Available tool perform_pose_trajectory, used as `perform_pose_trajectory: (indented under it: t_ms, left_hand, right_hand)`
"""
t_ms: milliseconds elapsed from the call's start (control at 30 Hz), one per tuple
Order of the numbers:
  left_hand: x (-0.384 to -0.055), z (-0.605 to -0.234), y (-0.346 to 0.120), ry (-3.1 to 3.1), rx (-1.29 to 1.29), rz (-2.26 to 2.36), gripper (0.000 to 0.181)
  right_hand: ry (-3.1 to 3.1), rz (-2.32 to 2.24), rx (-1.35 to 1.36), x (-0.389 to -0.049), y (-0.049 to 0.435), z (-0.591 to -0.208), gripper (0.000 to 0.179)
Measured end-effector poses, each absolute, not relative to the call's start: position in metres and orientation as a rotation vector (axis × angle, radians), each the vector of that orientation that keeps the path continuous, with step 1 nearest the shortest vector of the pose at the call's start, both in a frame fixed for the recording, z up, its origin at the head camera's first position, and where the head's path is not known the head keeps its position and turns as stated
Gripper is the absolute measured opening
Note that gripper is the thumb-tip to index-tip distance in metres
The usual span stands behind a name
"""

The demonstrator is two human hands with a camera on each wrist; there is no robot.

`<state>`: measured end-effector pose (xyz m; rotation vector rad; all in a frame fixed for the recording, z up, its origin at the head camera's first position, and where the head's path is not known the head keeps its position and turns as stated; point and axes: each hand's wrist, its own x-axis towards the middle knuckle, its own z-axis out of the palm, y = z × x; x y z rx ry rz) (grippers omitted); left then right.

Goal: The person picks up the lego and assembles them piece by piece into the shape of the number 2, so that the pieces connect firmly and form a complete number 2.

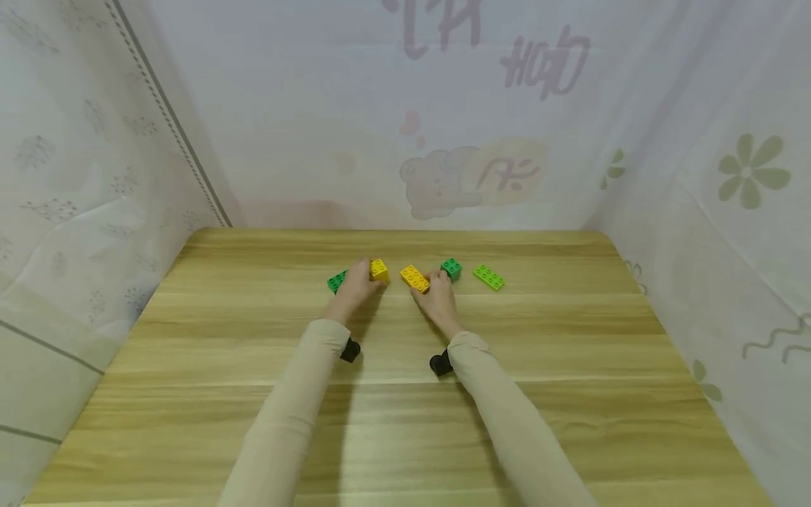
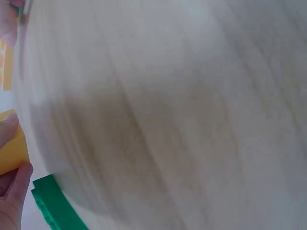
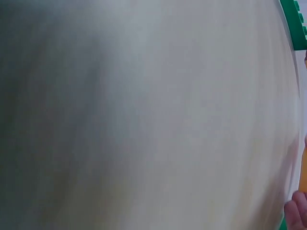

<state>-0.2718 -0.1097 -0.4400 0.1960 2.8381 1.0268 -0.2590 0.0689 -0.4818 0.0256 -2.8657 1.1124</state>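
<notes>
My left hand pinches a small square yellow toy building block between thumb and fingers; the left wrist view shows this grip on the yellow block at its left edge. Beside that hand, partly covered by it, lies a long dark green brick. My right hand holds a flat, oblong yellow brick, thumb at its near end and fingers along its right side. Just beyond those fingers stands a square green block. In the right wrist view only a sliver of the yellow brick shows.
A flat lime green brick lies right of the square green block. All the bricks are in a loose row towards the back of the wooden table. Printed cloth hangs behind and at both sides.
</notes>
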Motion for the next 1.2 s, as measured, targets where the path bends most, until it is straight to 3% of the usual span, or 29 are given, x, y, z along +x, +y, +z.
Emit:
perform_pose_trajectory:
  t_ms: [667, 1200]
  left_hand:
    - [-0.268, -0.416, -0.108, 2.829, 0.330, 0.991, 0.049]
    - [-0.261, -0.411, -0.099, 2.856, 0.395, 0.932, 0.046]
  right_hand:
    - [-3.024, 1.083, 0.571, -0.252, 0.128, -0.468, 0.045]
    - [-3.071, 1.028, 0.671, -0.252, 0.143, -0.472, 0.042]
